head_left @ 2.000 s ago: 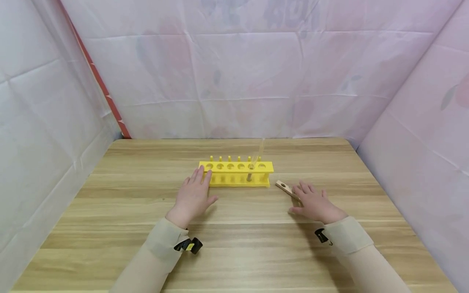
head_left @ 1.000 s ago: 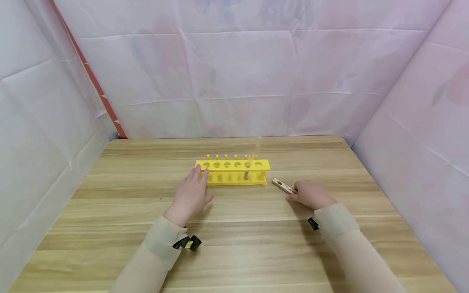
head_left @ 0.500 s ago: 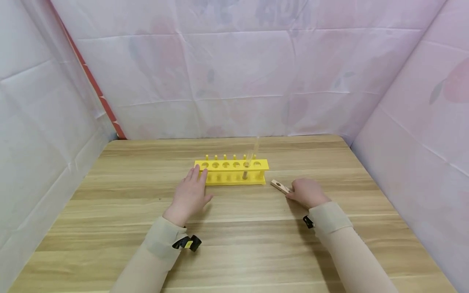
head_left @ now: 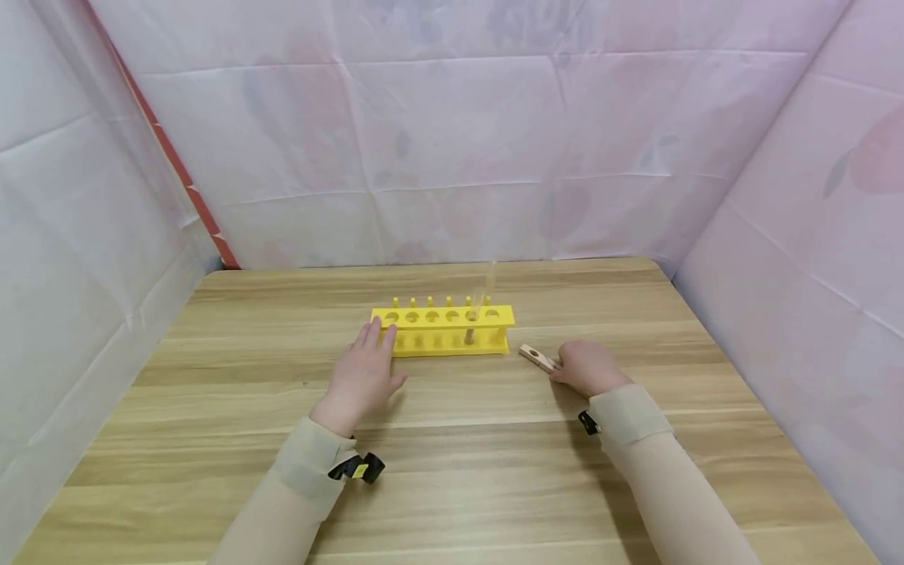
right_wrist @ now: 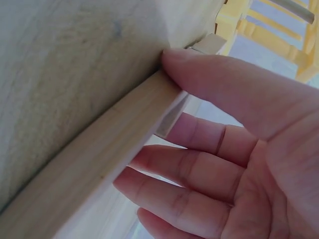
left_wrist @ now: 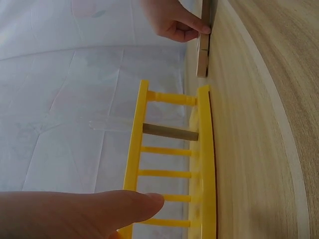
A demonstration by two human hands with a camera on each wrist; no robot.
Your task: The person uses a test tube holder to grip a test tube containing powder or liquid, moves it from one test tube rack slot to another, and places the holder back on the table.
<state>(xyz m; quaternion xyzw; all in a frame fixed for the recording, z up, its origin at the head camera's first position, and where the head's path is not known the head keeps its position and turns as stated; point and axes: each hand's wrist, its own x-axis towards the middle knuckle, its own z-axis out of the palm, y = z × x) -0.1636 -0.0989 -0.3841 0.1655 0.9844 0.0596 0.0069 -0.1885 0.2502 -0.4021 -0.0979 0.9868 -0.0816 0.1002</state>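
Note:
A yellow test tube rack (head_left: 452, 350) stands on the wooden table, with a row of holes and pegs along its back. One glass test tube (left_wrist: 169, 131), dark material in its lower part, leans in a hole near the rack's right end. My left hand (head_left: 362, 377) rests its extended fingers on the rack's left end, thumb spread away. To the right of the rack lies a wooden test tube clamp (head_left: 545, 363), pointing toward the rack. My right hand (head_left: 589, 367) pinches it between thumb (right_wrist: 214, 79) and index finger, the other fingers curled loosely below.
Bare wood-grain table (head_left: 452, 486) stretches in front of the rack and to both sides. Pale patterned cloth (head_left: 452, 157) hangs at the back and on both sides. A red strip (head_left: 173, 157) runs down the back left corner.
My right hand went from lying spread over the clamp's rear end to pinching it, and the clamp shifted only slightly. The left hand keeps its place on the rack; the view drifted a little.

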